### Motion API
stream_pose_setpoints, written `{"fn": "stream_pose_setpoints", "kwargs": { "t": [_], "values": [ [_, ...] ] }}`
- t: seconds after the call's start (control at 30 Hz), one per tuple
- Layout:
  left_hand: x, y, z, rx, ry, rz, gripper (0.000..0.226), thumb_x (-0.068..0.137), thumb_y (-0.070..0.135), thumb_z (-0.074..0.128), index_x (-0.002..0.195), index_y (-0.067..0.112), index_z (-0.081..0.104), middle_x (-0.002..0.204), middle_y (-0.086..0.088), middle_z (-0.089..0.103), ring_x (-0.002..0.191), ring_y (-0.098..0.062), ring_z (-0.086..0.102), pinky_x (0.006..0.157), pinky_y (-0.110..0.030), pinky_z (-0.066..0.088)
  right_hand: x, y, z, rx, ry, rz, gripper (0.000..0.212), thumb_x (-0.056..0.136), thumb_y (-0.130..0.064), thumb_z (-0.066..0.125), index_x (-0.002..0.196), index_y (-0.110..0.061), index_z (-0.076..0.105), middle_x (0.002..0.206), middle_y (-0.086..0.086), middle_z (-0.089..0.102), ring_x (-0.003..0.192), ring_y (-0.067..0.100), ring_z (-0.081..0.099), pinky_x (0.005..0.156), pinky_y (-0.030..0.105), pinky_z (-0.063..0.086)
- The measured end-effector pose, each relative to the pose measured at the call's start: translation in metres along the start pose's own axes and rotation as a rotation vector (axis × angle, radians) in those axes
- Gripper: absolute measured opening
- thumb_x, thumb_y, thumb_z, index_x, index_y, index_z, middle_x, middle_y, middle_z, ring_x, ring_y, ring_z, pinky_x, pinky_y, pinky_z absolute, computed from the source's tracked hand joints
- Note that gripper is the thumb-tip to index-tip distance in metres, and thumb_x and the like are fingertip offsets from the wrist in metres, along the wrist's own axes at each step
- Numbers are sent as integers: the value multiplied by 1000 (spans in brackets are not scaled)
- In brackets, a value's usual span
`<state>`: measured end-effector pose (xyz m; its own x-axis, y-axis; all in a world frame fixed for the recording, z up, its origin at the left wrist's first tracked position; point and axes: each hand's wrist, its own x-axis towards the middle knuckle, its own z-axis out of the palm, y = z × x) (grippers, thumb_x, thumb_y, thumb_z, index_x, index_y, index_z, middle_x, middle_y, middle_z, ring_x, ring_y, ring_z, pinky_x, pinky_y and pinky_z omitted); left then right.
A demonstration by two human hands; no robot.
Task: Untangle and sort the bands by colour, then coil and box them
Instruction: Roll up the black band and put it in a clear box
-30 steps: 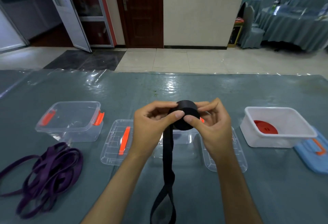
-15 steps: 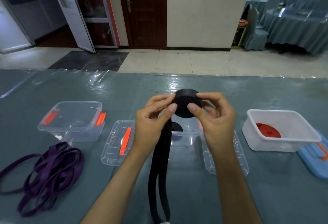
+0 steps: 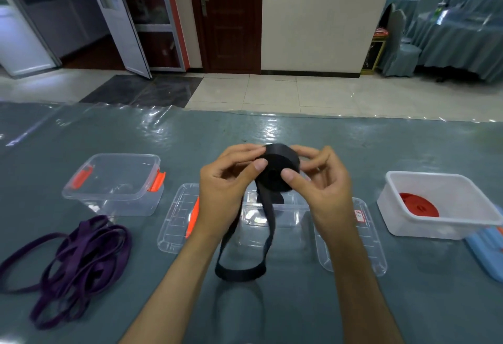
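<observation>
While the purple bands [image 3: 73,264] lie heaped at lower left, I pinch the black coil [image 3: 279,169] at centre frame between my left hand [image 3: 228,188] and right hand [image 3: 321,183], its loose tail looping below.

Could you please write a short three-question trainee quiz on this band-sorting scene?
1. True or false: the black band is fully coiled.
2. Which box holds the red coil? A) the closed clear box B) the white box
3. Fill in: the loose band pile on the table is ____.

Key: 1 false, a tail hangs down while the left hand and right hand hold the coil. 2 B. 3 purple.
</observation>
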<state>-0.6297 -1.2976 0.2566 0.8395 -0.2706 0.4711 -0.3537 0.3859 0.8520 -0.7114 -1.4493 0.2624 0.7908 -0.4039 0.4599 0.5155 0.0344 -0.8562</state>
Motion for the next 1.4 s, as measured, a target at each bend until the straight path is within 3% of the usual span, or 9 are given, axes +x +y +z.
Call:
{"fn": "stream_pose_setpoints", "kwargs": {
  "t": [0.2, 0.3, 0.43, 0.6, 0.73, 0.87, 1.03, 1.2, 1.4],
  "values": [
    [-4, -8, 5, -90, 58, -79, 23, 89, 18, 78, 111, 14, 81, 118, -14, 75, 114, -24, 72, 96, -26, 55, 3, 5, 5, 25, 29, -20, 34, 87, -5, 81, 113, -23, 68, 110, 8, 77, 107, 27, 76, 87, 29, 61],
    [1, -7, 2, -125, -34, -130, 29, 87, 18, 79, 116, 22, 81, 116, -14, 73, 111, -23, 72, 95, -25, 55, 4, 10, 7, 90, 60, 18, 26, 86, -11, 82, 104, -27, 71, 110, 9, 76, 108, 31, 75, 91, 34, 61],
    [5, -7, 3, -85, 61, -134, 22, 74, 22, 89, 95, 24, 84, 99, -6, 80, 97, -18, 77, 85, -22, 58, 5, 12, -3, 40, 45, 143, 32, 78, -21, 88, 97, -23, 63, 105, 12, 76, 101, 34, 77, 83, 39, 65],
    [2, -12, 3, -85, -30, -117, 25, 87, 11, 81, 111, 19, 82, 117, -7, 76, 112, -19, 73, 94, -24, 56, 5, 16, -1, 35, 99, 27, 28, 83, -14, 85, 105, -26, 72, 112, 17, 74, 111, 38, 73, 94, 48, 61],
    [6, -10, -5, -3, -14, -66, 23, 88, 8, 81, 110, 15, 81, 110, -8, 80, 107, -22, 76, 91, -24, 58, 10, 14, -6, 7, 15, 78, 29, 83, -7, 84, 96, -19, 61, 109, 16, 75, 107, 33, 74, 86, 33, 62],
    [-1, -10, -5, -10, 4, -98, 22, 90, 10, 80, 111, 17, 81, 113, -6, 79, 111, -19, 74, 93, -22, 56, 9, 15, -4, -12, 53, 50, 33, 84, -11, 83, 110, -23, 67, 106, 16, 75, 104, 33, 75, 88, 39, 63],
    [2, -8, -8, -10, 13, -84, 20, 88, 14, 83, 108, 16, 82, 116, -6, 78, 115, -22, 73, 97, -27, 55, 2, 18, 3, 30, 36, 84, 36, 80, -13, 89, 93, -13, 55, 108, 16, 75, 105, 30, 75, 83, 32, 62],
    [-9, -16, -13, 13, 40, -103, 18, 92, 18, 79, 109, 10, 81, 117, -8, 77, 116, -24, 72, 97, -26, 55, -6, 24, 4, 10, 56, 66, 35, 84, -22, 85, 115, -25, 68, 113, 13, 77, 108, 30, 76, 88, 34, 62],
    [-15, -14, -11, 17, 54, -90, 11, 89, 8, 81, 100, 6, 81, 112, -7, 80, 111, -23, 75, 93, -26, 57, -11, 32, -2, -73, 28, 127, 25, 76, -27, 88, 89, -28, 67, 103, 9, 76, 104, 28, 75, 88, 29, 59]
  ]
}}
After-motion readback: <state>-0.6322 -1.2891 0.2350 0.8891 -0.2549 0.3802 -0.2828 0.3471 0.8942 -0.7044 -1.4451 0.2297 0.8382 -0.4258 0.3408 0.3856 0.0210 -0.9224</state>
